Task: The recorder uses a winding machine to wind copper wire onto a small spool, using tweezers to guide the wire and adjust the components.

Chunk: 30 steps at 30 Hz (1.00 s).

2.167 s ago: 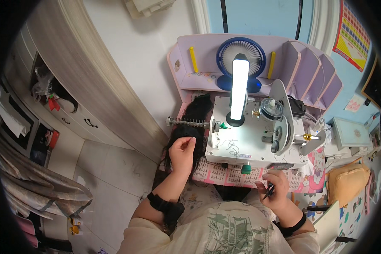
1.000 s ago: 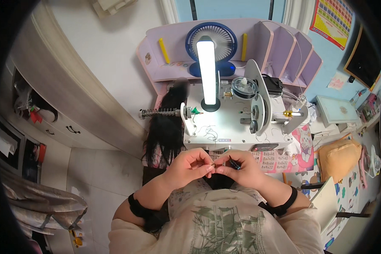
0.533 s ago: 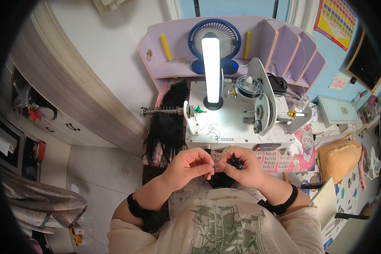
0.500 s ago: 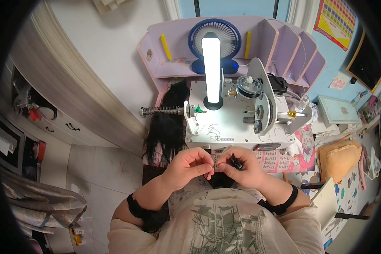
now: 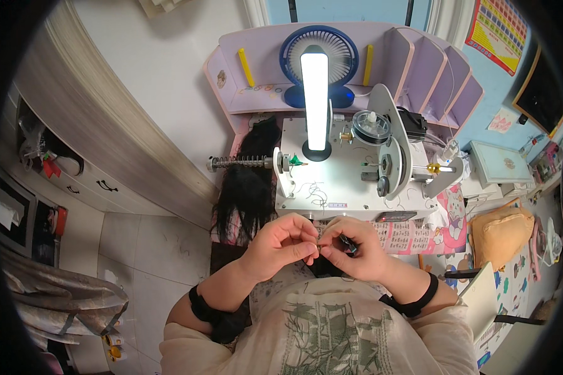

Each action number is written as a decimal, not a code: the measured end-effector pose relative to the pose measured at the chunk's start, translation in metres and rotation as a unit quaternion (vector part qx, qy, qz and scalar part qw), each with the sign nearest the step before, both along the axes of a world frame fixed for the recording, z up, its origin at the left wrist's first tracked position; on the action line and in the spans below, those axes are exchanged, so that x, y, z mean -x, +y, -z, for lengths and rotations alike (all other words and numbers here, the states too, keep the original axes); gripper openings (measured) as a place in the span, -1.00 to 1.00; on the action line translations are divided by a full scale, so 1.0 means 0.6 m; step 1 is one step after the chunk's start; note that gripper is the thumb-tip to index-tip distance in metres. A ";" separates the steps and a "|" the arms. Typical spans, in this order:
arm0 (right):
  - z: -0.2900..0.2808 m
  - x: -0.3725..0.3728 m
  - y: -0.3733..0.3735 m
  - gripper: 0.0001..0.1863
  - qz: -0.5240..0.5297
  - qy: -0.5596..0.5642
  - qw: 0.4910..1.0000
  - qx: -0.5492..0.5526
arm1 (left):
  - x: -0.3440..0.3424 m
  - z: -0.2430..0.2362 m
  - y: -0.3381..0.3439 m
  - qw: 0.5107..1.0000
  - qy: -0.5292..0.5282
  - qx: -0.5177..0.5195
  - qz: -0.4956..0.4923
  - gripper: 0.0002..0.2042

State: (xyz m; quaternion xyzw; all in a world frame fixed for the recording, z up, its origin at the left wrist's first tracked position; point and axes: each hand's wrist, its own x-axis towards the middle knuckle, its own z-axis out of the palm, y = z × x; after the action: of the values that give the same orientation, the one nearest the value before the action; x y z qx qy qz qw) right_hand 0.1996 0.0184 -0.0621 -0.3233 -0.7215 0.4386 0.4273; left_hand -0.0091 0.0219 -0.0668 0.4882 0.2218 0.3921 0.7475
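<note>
My left hand (image 5: 284, 245) and my right hand (image 5: 353, 250) meet fingertip to fingertip just in front of a white machine (image 5: 350, 178) on the desk. Both pinch something very small and dark between them; the right hand also grips a small dark tool (image 5: 349, 245). What the pinched item is I cannot tell. A bundle of long black hair (image 5: 247, 187) hangs at the machine's left side, under a metal spring rod (image 5: 238, 163). A clear thread spool (image 5: 370, 127) sits on top of the machine.
A lit white bar lamp (image 5: 314, 100) stands on the machine, with a blue round fan (image 5: 319, 62) behind it on a pink shelf unit (image 5: 356, 69). A pink patterned mat (image 5: 413, 234) covers the desk. A drawer cabinet (image 5: 75, 181) is at the left, an orange cushion (image 5: 497, 234) at the right.
Two seconds ago my hands were apart, left near the hair, right low on the mat. They have come together in front of the machine and stayed pinched there since.
</note>
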 end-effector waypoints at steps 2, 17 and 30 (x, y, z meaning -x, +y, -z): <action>0.004 0.000 0.003 -0.87 -0.011 0.004 1.000 0.017 | 0.000 -0.002 -0.002 1.000 0.018 -0.007 -0.003 -0.81; 0.017 -0.017 0.016 -0.94 -0.037 0.162 0.954 0.251 | 0.017 -0.008 0.004 0.999 0.039 -0.023 -0.017 -0.69; 0.014 -0.153 -0.034 -0.91 0.227 0.058 0.971 -0.052 | 0.090 -0.100 0.189 0.684 0.419 -0.434 -0.410 -0.87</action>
State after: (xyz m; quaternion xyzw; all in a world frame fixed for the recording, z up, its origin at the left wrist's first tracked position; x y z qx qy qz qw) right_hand 0.2917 -0.0018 -0.0703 -0.4297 -0.6251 0.3100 0.5731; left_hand -0.0633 0.1354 -0.0069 0.7319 0.4945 0.4666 0.0459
